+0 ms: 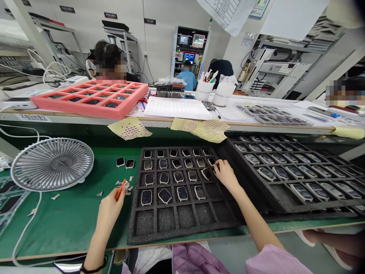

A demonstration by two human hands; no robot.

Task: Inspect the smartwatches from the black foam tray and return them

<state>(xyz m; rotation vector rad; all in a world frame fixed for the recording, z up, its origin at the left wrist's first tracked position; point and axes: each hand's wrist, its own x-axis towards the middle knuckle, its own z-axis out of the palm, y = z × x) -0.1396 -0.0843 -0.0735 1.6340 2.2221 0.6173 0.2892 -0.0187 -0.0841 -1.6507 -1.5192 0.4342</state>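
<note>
In my left hand [109, 207] is a slim orange tool [120, 189], pinched between thumb and fingers; its exact kind I cannot make out. Below its tip lies a small heap of pale paper-like scraps [129, 188] on the green mat. My right hand [226, 175] reaches over the right side of a black foam tray [173, 210], its fingers closed on a smartwatch case [211, 161] in the second row from the back. Square watch cases with dark screens, such as this watch case [182, 193], fill several compartments. Two loose watch cases [125, 163] lie left of the tray.
A grey fan [54, 163] stands on the left of the green mat [71, 224]. At right, stacked black trays [273, 192] hold more watch cases. On the shelf above are a pink foam tray [125, 104], paper sheets [176, 108] and a white pen cup [204, 89]. Other people sit beyond.
</note>
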